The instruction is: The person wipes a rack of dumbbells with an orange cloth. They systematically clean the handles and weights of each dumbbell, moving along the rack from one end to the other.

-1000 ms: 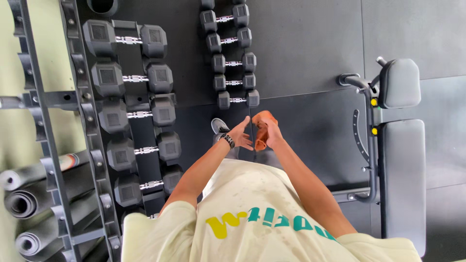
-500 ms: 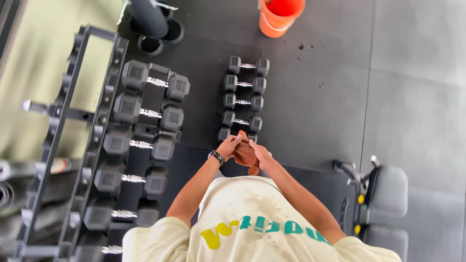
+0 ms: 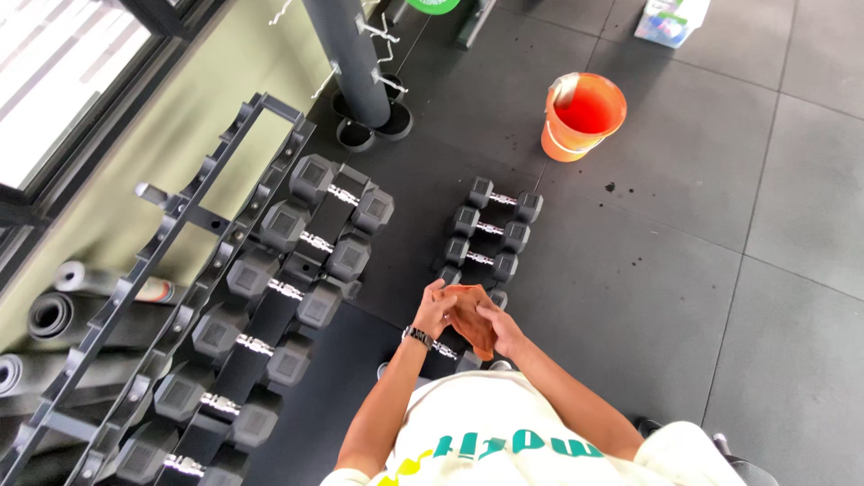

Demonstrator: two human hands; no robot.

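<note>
Bucket (image 3: 583,115) nearer now; hands (image 3: 468,315) grip cloth (image 3: 472,315).

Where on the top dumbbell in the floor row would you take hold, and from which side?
Grip the bright metal bar in the middle of the top dumbbell, coming down from above. It lies flat on the floor mat with a black block-shaped head at each end, so only the thin bar between them fits inside a closed hand, and nothing covers it.

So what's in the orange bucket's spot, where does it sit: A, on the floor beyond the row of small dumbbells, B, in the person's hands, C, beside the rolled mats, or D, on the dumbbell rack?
A: the bucket stands on the dark floor past the small dumbbells.
</note>
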